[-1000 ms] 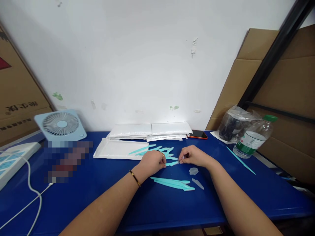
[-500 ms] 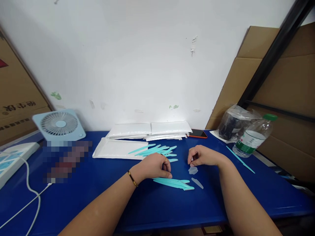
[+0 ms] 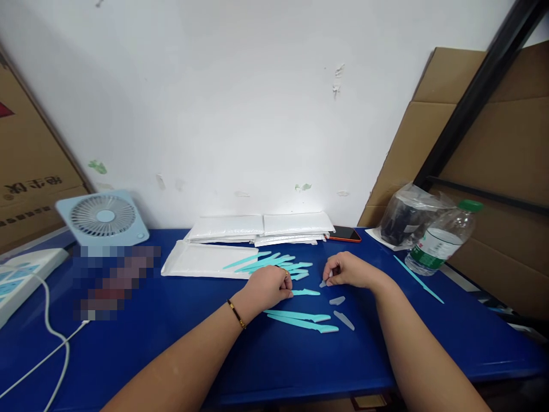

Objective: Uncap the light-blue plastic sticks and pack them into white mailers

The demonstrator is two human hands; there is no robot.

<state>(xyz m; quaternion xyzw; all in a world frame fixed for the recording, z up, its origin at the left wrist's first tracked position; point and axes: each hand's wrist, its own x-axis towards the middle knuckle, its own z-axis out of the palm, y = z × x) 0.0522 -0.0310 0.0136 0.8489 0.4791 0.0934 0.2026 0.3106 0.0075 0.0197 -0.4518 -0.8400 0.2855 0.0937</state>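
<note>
My left hand (image 3: 272, 288) is closed on a turquoise stick (image 3: 306, 292), whose wider end sticks out to the right of the fingers. My right hand (image 3: 345, 270) pinches a small clear cover (image 3: 323, 283) between thumb and fingers, a little right of that stick's end. Two turquoise sticks (image 3: 300, 321) lie on the blue table nearer to me. Two loose clear covers (image 3: 337, 300) rest below my right hand. Behind my left hand, several turquoise sticks (image 3: 261, 262) overlap in a pile, partly on a white padded packet (image 3: 210, 260).
Stacked white packets (image 3: 227, 226) and a phone (image 3: 344, 233) lie by the wall. At the left are a blue fan (image 3: 104, 217), a white cable (image 3: 58, 336) and a white power strip (image 3: 26, 274). At the right are a bottle (image 3: 441, 240), a bagged dark container (image 3: 401, 220) and a single stick (image 3: 418, 278).
A turquoise stick now extends from my left hand, apart from the nearer ones. My right hand has moved slightly left and away from me with a clear cover.
</note>
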